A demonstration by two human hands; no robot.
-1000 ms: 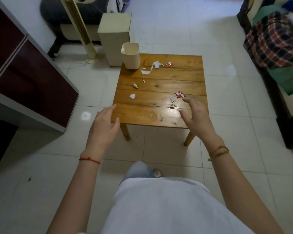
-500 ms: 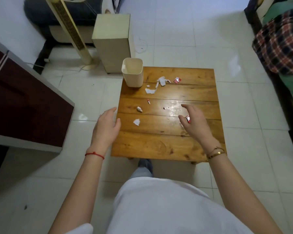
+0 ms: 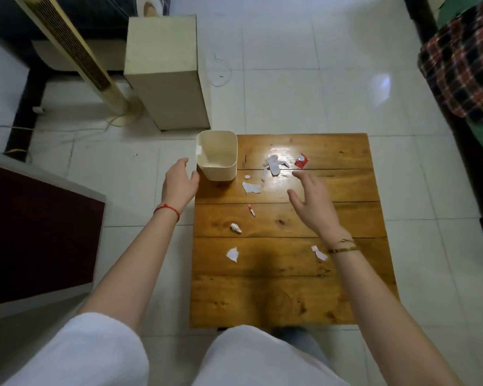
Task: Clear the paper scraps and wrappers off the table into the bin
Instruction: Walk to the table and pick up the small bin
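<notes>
A cream bin (image 3: 217, 156) stands open-topped on the far left corner of the wooden table (image 3: 290, 291). Several white paper scraps lie on the table: a big one (image 3: 273, 164) near the bin, one (image 3: 252, 188) below it, a crumpled bit (image 3: 235, 227), one (image 3: 232, 254) nearer me, one (image 3: 319, 252) by my right wrist. A red wrapper (image 3: 301, 161) lies at the far side, and a small red-white piece (image 3: 251, 210) sits mid-table. My left hand (image 3: 180, 183) hovers open just left of the bin. My right hand (image 3: 313, 200) hovers open over the table, empty.
A beige box (image 3: 165, 73) and a tower fan (image 3: 76, 54) stand on the tiled floor behind the bin. A dark red cabinet (image 3: 37, 235) is at my left. A plaid cloth (image 3: 463, 65) lies on furniture at the right.
I have stepped closer and look more steeply down on the table. My left hand moved forward to beside the bin. My right hand moved further across the table toward the far scraps.
</notes>
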